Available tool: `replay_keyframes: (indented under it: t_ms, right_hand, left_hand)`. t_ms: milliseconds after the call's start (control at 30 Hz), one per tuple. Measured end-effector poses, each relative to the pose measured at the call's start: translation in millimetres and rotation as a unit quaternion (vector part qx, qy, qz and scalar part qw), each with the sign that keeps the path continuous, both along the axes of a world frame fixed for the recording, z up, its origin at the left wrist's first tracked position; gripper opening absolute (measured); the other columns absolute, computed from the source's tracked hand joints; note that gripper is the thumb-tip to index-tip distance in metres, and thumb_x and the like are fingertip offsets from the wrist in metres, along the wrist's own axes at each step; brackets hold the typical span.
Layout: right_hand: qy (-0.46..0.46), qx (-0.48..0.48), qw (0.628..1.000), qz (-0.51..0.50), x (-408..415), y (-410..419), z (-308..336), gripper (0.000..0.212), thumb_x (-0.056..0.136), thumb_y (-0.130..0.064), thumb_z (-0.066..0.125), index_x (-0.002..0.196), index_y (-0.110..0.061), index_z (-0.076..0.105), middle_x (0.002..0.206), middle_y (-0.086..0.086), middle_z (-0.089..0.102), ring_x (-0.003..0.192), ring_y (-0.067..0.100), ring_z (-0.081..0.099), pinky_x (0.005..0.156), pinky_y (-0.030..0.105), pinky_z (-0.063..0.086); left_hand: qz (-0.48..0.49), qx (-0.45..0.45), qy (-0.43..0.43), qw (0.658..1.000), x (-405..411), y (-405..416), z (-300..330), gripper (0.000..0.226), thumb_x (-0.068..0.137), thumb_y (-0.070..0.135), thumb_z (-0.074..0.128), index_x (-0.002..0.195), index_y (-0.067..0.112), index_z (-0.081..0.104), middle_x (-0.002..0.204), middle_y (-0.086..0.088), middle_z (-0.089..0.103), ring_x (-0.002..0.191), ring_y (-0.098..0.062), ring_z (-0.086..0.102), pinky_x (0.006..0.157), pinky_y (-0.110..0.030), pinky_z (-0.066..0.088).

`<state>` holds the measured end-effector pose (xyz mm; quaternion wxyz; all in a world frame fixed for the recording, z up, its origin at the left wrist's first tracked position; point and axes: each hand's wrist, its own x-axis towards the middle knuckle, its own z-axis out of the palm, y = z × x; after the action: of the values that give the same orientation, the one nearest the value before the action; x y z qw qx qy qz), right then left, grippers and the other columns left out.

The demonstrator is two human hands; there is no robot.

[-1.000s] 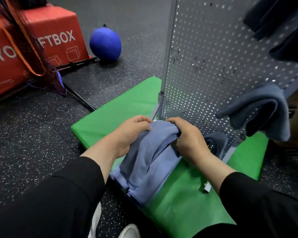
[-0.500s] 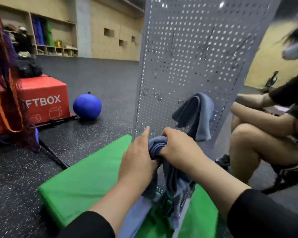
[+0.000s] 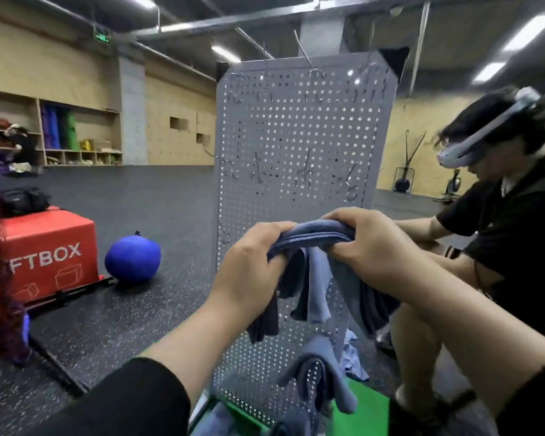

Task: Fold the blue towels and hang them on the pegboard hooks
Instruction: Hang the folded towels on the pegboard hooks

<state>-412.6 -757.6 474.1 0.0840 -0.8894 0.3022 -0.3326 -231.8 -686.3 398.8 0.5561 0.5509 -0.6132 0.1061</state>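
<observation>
Towel in hand: folded blue towel [image 3: 312, 236] held up in front of the pegboard [image 3: 299, 127], at about mid-height; top edge bunched into a thick roll, loose ends hanging down below both hands.
Left hand: left hand [image 3: 249, 272] has fingers curled round the left end of the roll, thumb side toward the camera.
Right hand: right hand [image 3: 368, 247] clenches the right end, fingers wrapped over the top of the fold.
Hooks: row of metal hooks [image 3: 306, 171] on the board just above the towel; another row near the top edge. Cannot tell if the towel touches the board.
Hung towel: second blue towel [image 3: 324, 372] draped low on the pegboard, below the held one.
Floor pad: green mat [image 3: 368, 410] under the board's base.
Background: red box [image 3: 44, 247] lettered "FTBOX" at left, blue ball [image 3: 132, 261] beside it on dark speckled flooring.
Other person: seated at right behind the board, wearing a headset [image 3: 485, 133] and a black top.
</observation>
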Motion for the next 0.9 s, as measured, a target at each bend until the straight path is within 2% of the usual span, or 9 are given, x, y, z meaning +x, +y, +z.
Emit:
replay_keyframes:
  t_ms: [67, 167, 300, 367, 467, 533, 667, 767, 900]
  right_hand:
    - [-0.056, -0.019, 0.998, 0.001, -6.8, -10.4, 12.3, 0.02, 0.085, -0.016, 0.07, 0.097, -0.031, 0.071, 0.085, -0.01, 0.07, 0.079, 0.009, 0.065, 0.072, 0.036, 0.054]
    - [-0.135, -0.03, 0.99, 0.009, -15.1, -21.8, 34.2, 0.018, 0.087, -0.013, 0.068, 0.098, -0.027, 0.073, 0.083, -0.007, 0.071, 0.077, 0.012, 0.066, 0.068, 0.035, 0.054]
    - [-0.194, -0.064, 0.979, -0.01, -20.2, -40.1, 69.5, 0.018, 0.088, -0.011, 0.067, 0.098, -0.023, 0.075, 0.081, -0.002, 0.072, 0.071, 0.014, 0.065, 0.063, 0.032, 0.053]
    - [-0.207, -0.078, 0.975, -0.038, -18.6, -54.2, 83.6, 0.016, 0.087, -0.013, 0.066, 0.097, -0.021, 0.076, 0.079, 0.001, 0.071, 0.07, 0.017, 0.063, 0.062, 0.032, 0.053]
    - [-0.212, -0.088, 0.97, -0.084, -12.1, -76.5, 91.7, 0.016, 0.085, -0.016, 0.066, 0.094, -0.021, 0.077, 0.075, -0.001, 0.07, 0.07, 0.018, 0.062, 0.06, 0.029, 0.049]
    - [-0.215, -0.088, 0.966, -0.109, -7.3, -90.2, 92.5, 0.015, 0.085, -0.019, 0.065, 0.094, -0.022, 0.077, 0.073, -0.005, 0.068, 0.07, 0.017, 0.06, 0.057, 0.024, 0.045]
    - [-0.211, -0.095, 0.963, -0.139, 2.2, -110.7, 89.2, 0.017, 0.085, -0.021, 0.063, 0.097, -0.016, 0.075, 0.077, 0.001, 0.068, 0.075, 0.023, 0.06, 0.057, 0.029, 0.04]
    - [-0.19, -0.108, 0.965, -0.147, 7.9, -121.1, 75.0, 0.012, 0.087, -0.016, 0.061, 0.091, -0.015, 0.073, 0.083, 0.003, 0.063, 0.075, 0.024, 0.055, 0.052, 0.015, 0.035]
    - [-0.152, -0.095, 0.972, -0.155, 5.3, -125.5, 42.4, 0.014, 0.093, -0.016, 0.062, 0.103, -0.015, 0.071, 0.097, 0.001, 0.052, 0.083, 0.021, 0.047, 0.067, 0.024, 0.029]
  left_hand:
    - [-0.009, -0.009, 0.003, 1.0, -5.7, -14.3, 21.6, 0.04, 0.093, 0.008, 0.065, 0.128, 0.027, 0.066, 0.119, 0.01, 0.068, 0.11, -0.008, 0.061, 0.095, -0.019, 0.045]
    - [-0.028, -0.019, -0.013, 0.999, -12.8, -32.2, 48.8, 0.049, 0.093, 0.001, 0.058, 0.138, 0.022, 0.056, 0.128, 0.007, 0.061, 0.115, -0.006, 0.055, 0.096, -0.01, 0.038]
    - [-0.038, -0.059, 0.039, 0.997, -12.3, -56.5, 78.1, 0.027, 0.096, 0.012, 0.065, 0.117, 0.028, 0.062, 0.101, 0.008, 0.066, 0.084, -0.011, 0.062, 0.072, -0.02, 0.046]
    - [-0.046, -0.067, 0.058, 0.995, -13.4, -71.7, 90.6, 0.028, 0.098, 0.012, 0.06, 0.119, 0.03, 0.065, 0.102, 0.007, 0.069, 0.087, -0.012, 0.065, 0.076, -0.024, 0.051]
    - [-0.032, -0.049, 0.06, 0.996, -20.5, -93.5, 104.1, 0.047, 0.096, 0.0, 0.045, 0.135, 0.022, 0.061, 0.122, 0.006, 0.065, 0.107, -0.011, 0.059, 0.094, -0.017, 0.046]
    - [0.003, -0.053, 0.071, 0.996, -24.4, -107.1, 108.7, 0.049, 0.096, -0.002, 0.044, 0.137, 0.02, 0.059, 0.127, 0.006, 0.063, 0.11, -0.008, 0.054, 0.092, -0.01, 0.039]
    - [0.057, -0.068, 0.109, 0.99, -30.7, -127.1, 109.8, 0.039, 0.096, 0.002, 0.046, 0.123, 0.023, 0.065, 0.106, 0.005, 0.069, 0.093, -0.016, 0.059, 0.079, -0.028, 0.047]
    - [0.069, -0.049, 0.109, 0.99, -33.8, -142.4, 101.1, 0.044, 0.095, 0.001, 0.045, 0.127, 0.022, 0.068, 0.109, 0.003, 0.072, 0.095, -0.017, 0.06, 0.079, -0.03, 0.046]
    - [0.019, -0.003, 0.111, 0.994, -36.7, -151.9, 75.8, 0.047, 0.094, 0.005, 0.047, 0.135, 0.023, 0.064, 0.12, 0.002, 0.071, 0.109, -0.02, 0.062, 0.095, -0.038, 0.051]
